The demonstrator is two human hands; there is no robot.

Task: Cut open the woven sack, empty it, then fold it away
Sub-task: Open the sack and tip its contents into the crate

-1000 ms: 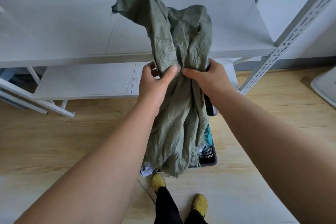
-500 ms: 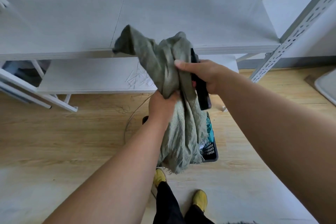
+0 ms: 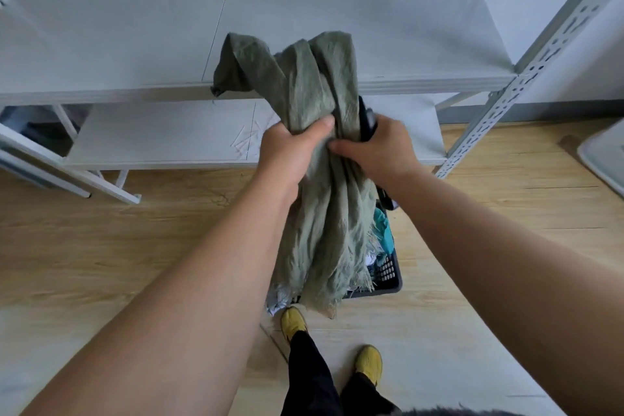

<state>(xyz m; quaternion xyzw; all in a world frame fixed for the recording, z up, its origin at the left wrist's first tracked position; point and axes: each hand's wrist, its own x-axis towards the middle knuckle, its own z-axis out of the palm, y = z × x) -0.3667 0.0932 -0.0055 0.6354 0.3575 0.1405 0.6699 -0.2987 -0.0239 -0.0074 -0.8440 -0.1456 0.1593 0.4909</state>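
A white metal shelf [image 3: 337, 27] stands behind; below, a dark basket [image 3: 388, 280] on the floor holds the emptied contents. The green woven sack [image 3: 320, 196] hangs bunched above it, its frayed end dangling. The left hand [image 3: 290, 149] has its grip closed round the sack's middle; the right hand [image 3: 381, 145] clamps sack and a dark tool [image 3: 366, 120] together. To fold well, I'd set the tool down first, then flatten the sack.

Head-worn view, forward and downward.
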